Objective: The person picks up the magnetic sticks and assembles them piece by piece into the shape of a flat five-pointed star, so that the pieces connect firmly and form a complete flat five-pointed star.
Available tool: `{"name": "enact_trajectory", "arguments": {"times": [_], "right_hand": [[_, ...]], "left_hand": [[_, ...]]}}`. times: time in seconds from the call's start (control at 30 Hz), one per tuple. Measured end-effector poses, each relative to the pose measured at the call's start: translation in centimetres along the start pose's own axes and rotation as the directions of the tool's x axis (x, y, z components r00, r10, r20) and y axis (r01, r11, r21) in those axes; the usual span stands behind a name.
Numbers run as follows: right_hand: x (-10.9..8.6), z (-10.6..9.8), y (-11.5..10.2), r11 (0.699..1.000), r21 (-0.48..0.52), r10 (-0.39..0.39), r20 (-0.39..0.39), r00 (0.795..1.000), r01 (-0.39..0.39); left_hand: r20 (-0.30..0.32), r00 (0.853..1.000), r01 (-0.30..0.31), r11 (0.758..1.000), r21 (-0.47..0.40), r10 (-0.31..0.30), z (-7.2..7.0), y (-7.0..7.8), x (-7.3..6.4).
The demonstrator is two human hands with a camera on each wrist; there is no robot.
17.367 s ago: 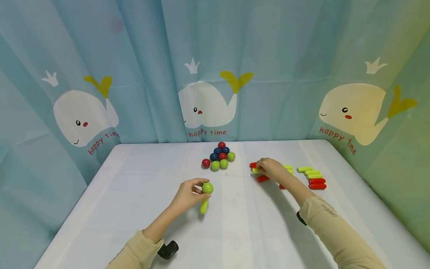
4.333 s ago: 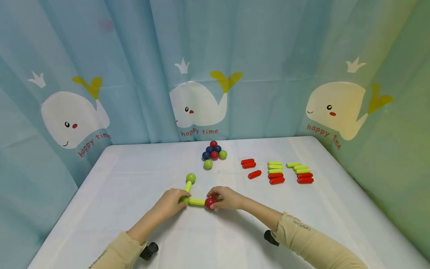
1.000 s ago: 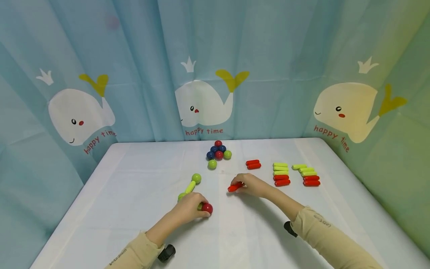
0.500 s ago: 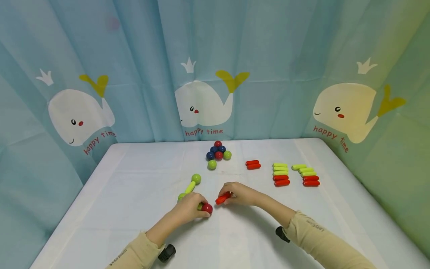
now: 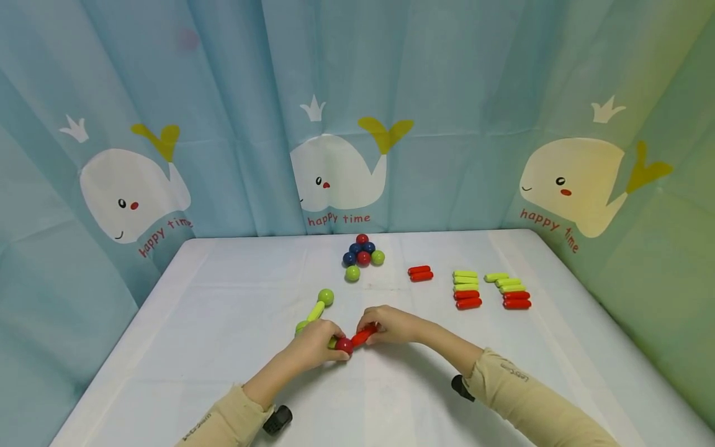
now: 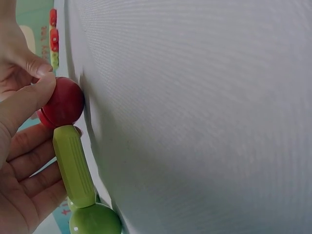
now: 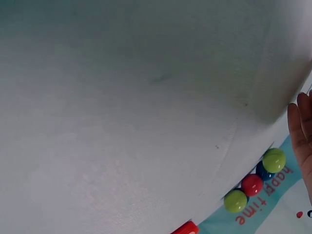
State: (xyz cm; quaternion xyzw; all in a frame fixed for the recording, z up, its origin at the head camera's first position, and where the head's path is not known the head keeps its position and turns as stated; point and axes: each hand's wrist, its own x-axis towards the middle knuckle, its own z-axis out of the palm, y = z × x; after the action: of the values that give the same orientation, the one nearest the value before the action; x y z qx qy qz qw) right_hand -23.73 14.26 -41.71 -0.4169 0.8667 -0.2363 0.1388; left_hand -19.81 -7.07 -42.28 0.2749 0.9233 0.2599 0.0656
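My left hand [image 5: 313,346] pinches a red ball [image 6: 63,102] between thumb and fingers. A ribbed lime-green rod [image 6: 74,165] runs from that ball to a green ball [image 6: 95,219]; from there a second green rod [image 5: 316,311] leads to another green ball [image 5: 326,297]. My right hand [image 5: 391,324] holds a short red rod [image 5: 363,336] by its far end, and the rod's near end is right at the red ball. In the right wrist view only some fingers of the right hand [image 7: 303,126] show at the edge.
On the white table [image 5: 223,298], a cluster of red, blue and green balls [image 5: 364,257] lies at the back middle. Two red rods [image 5: 421,273] lie right of it. Farther right are two groups of green and red rods [image 5: 467,288]. A printed curtain [image 5: 447,124] hangs behind.
Over the last second my right hand brought the red rod leftward and nearer until it met the red ball. My left hand stayed in place. Earlier, the balls and rods were joined into a chain.
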Motion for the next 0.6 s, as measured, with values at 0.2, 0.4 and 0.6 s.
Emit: {"name": "enact_trajectory", "arguments": {"times": [0.2, 0.4, 0.6], "right_hand": [[0.4, -0.1, 0.2, 1.0, -0.004, -0.003, 0.006, 1.0, 0.003], [0.9, -1.3, 0.6, 0.995, 0.086, -0.063, 0.072, 0.995, 0.057], [2.3, -4.5, 1.1, 0.975, 0.223, -0.02, -0.019, 1.0, 0.023]], "left_hand": [[-0.009, 1.0, -0.008, 0.999, 0.034, 0.008, 0.1, -0.1, -0.1], [0.005, 1.0, 0.0, 0.999, 0.048, 0.0, 0.0, -0.1, -0.1], [0.011, 1.0, 0.002, 0.998, 0.067, -0.002, 0.0, -0.1, 0.1]]}}
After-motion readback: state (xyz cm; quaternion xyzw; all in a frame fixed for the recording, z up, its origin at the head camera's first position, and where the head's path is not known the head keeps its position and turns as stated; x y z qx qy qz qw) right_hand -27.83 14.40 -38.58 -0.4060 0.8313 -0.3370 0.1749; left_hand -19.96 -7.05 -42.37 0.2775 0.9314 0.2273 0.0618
